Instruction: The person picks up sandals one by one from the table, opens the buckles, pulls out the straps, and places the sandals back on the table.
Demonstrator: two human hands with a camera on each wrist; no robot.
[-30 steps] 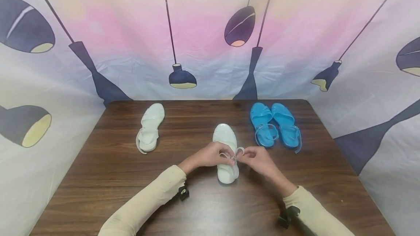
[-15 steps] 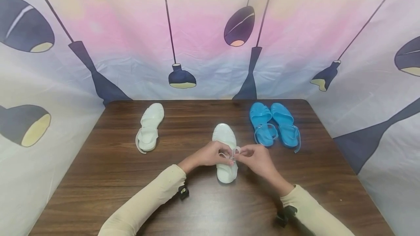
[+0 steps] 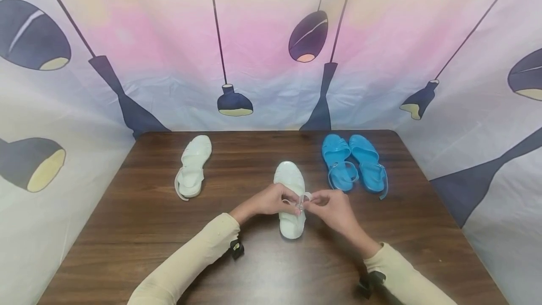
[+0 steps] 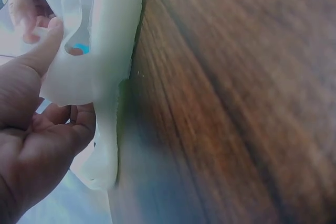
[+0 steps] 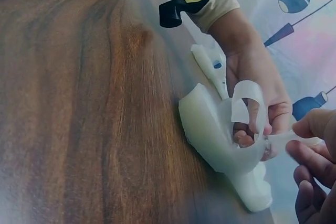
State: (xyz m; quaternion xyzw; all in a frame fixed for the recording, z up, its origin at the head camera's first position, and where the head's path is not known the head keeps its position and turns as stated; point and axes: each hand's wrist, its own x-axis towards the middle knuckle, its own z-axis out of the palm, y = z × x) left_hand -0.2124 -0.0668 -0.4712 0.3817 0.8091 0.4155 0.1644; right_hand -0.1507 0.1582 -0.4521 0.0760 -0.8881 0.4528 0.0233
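A white jelly sandal (image 3: pixel 290 173) lies on the table, toe pointing away from me. My left hand (image 3: pixel 273 200) reaches across it and grips its ankle strap near the buckle, thumb and fingers closed on it. The right hand (image 3: pixel 332 206), at the sandal's right side, pinches the strap's end between thumb and finger. In the right wrist view the strap (image 5: pixel 252 88) curls up in a loop, and its end runs through the small buckle (image 5: pixel 266 142) toward the right fingers. The left wrist view shows the left fingers (image 4: pixel 81 124) tucked behind the strap.
The other white sandal (image 3: pixel 196 159) lies at the back left of the wooden table (image 3: pixel 237 154). A pair of blue sandals, one (image 3: pixel 336 147) beside the other (image 3: pixel 365 149), stands at the back right. A printed curtain (image 3: pixel 271 36) hangs behind the table.
The right hand has shifted slightly left toward the buckle, then drawn back a little with the strap end. The strap loop has changed shape. The left hand stays nearly still.
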